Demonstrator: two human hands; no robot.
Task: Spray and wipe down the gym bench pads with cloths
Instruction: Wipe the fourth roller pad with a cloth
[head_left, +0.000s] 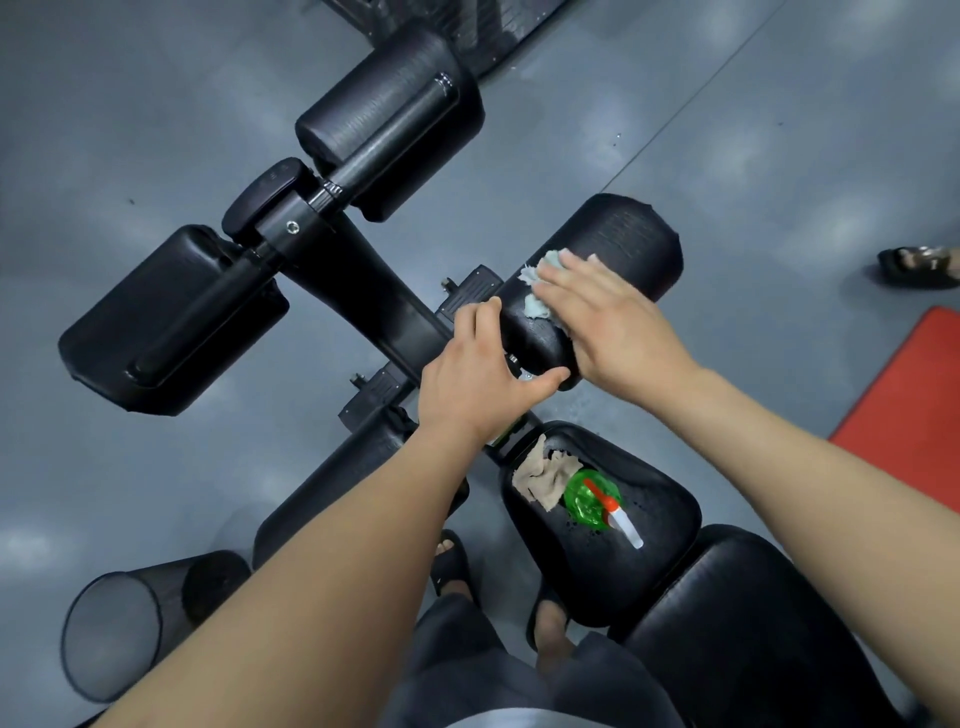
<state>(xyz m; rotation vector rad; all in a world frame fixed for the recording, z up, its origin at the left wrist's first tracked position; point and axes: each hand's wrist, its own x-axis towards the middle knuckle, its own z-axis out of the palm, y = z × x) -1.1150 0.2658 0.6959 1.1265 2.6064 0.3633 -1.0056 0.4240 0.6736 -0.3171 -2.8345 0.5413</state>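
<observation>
Grey floor (156, 104) — cloth (537, 307) under right hand (608, 317), on roller pad (623, 234).

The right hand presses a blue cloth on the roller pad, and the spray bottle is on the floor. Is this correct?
No. The head view shows the spray bottle on the seat pad instead. The right hand presses the blue cloth on the roller pad.

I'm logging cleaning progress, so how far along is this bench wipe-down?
Done: the spray bottle sits on the seat pad, which shows droplets, so it looks sprayed. In hand: the right hand presses a blue cloth on the roller pad while the left hand grips its end. Left: wiping the seat pad, where a beige cloth lies; far pads unclear.
</observation>
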